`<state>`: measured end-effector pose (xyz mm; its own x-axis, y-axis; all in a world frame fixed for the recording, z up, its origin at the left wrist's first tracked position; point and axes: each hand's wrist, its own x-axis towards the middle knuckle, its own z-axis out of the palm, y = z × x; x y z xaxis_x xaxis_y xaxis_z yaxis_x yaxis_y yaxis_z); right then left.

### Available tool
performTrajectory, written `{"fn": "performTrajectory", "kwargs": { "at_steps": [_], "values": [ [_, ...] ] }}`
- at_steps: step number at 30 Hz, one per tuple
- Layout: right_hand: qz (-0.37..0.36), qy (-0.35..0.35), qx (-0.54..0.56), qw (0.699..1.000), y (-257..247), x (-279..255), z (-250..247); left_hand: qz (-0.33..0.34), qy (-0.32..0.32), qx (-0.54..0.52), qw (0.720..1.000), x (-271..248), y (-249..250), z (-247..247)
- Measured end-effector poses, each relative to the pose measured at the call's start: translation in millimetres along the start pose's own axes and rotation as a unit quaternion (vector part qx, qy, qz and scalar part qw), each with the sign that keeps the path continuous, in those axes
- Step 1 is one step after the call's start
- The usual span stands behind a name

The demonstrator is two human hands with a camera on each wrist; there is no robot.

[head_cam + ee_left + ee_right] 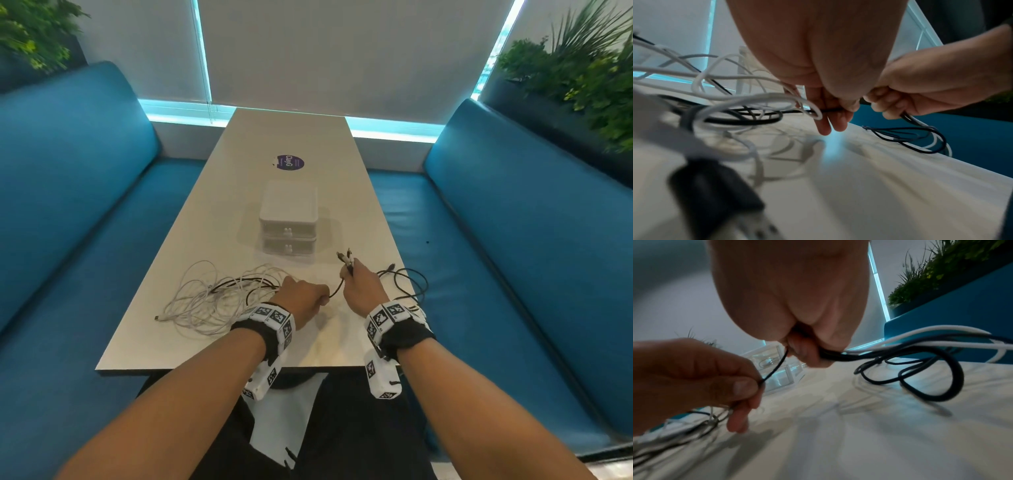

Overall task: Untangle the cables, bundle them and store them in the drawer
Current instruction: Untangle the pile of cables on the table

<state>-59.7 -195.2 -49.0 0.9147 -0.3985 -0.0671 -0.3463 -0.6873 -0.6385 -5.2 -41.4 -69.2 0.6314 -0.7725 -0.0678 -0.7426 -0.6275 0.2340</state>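
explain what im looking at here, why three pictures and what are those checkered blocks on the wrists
A person sits at a table sorting cables, wearing three cameras. The wide picture comes from their head; the other two come from the patterned blocks strapped to each wrist, looking along the hand. The left hand pinches a thin black cable that runs across to the right hand, which grips a bunch of cable ends. A tangle of white and black cables lies on the table at the left. Behind the hands stands a small white drawer unit with both drawers closed.

Seemingly "ClayG" on purple sticker (287,162)
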Motion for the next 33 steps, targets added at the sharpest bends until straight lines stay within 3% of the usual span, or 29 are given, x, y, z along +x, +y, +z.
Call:
{"fn": "performTrajectory", "kwargs": {
  "at_steps": [4,7,12,16,18,21,22,24,27,31,33],
  "values": [
    [-0.029,-0.021,0.073,0.997,-5,0,4,0.004,-0.015,0.016,1.000,1,7,10],
    [-0.017,-0.061,0.225,0.972,-10,-7,6,0.015,-0.027,0.011,0.999,0,10,9],
    [0.017,-0.021,0.277,0.961,-14,-4,10,0.038,-0.021,0.019,0.999,0,23,-2],
    [0.039,0.004,0.346,0.937,-9,-2,3,-0.011,-0.040,0.016,0.999,3,4,1],
    [0.035,0.003,0.306,0.951,-5,-1,-6,-0.024,-0.051,0.018,0.998,0,-7,-2],
    [-0.023,-0.014,0.032,0.999,14,2,-16,-0.020,-0.045,0.033,0.998,-7,-20,-8],
    [-0.034,-0.021,-0.059,0.997,20,1,-18,-0.022,-0.047,0.043,0.998,-9,-24,-9],
    [-0.034,-0.034,-0.137,0.989,25,-1,-16,-0.021,-0.050,0.065,0.996,-8,-26,-11],
    [-0.027,-0.056,-0.099,0.993,11,-7,-6,-0.029,-0.062,0.078,0.995,-5,-17,-10],
    [0.021,-0.084,0.069,0.994,-11,-9,6,-0.020,-0.047,0.120,0.992,-2,-8,-1],
    [0.024,-0.100,0.054,0.993,-16,-6,12,-0.018,-0.027,0.134,0.990,-2,-8,2]
  ]
}}
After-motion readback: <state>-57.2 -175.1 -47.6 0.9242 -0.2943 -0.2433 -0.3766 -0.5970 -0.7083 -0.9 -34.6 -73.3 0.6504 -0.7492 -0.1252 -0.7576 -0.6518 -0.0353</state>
